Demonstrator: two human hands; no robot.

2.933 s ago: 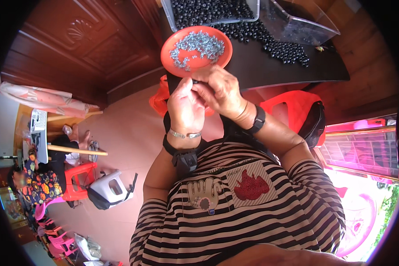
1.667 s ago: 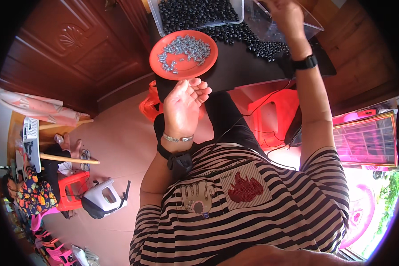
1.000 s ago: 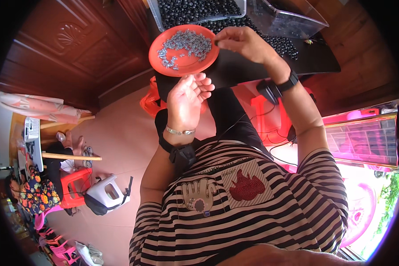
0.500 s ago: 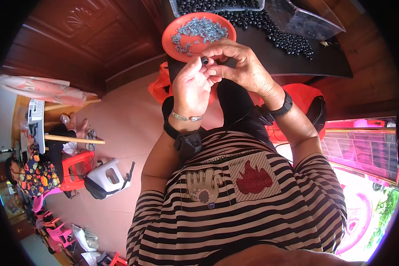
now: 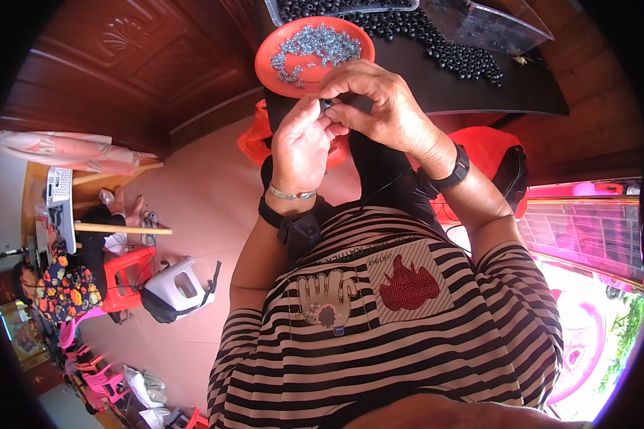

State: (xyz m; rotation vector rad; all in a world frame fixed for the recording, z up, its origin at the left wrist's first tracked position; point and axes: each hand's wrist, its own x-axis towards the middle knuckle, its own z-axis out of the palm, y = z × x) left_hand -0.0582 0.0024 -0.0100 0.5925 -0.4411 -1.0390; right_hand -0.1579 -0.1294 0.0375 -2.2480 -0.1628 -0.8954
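Over the table's near edge, my left hand (image 5: 299, 150) is closed, palm up, with a small black hollow round part (image 5: 326, 104) between thumb and fingers. My right hand (image 5: 390, 111) curls in from the other side, its thumb and forefinger closed around the same part; anything else in that pinch is too small to make out. Just beyond the hands, an orange-red plate (image 5: 265, 70) carries many small shiny metal pieces (image 5: 325, 44). Similar black round parts (image 5: 472, 66) lie loose in a pile on the dark table (image 5: 436, 100), farther right.
A clear plastic tray (image 5: 350, 11) full of black parts stands at the far edge, with a tilted clear box (image 5: 490, 30) beside the pile. Red bags (image 5: 254, 136) hang below the table. At left are a grey-white stool (image 5: 182, 289), a red stool (image 5: 129, 279) and another person (image 5: 64, 286).
The right thumb and forefinger have closed in on the black part, which now shows less between the fingers. Both hands sit slightly farther left in the picture, as the view has shifted a little.
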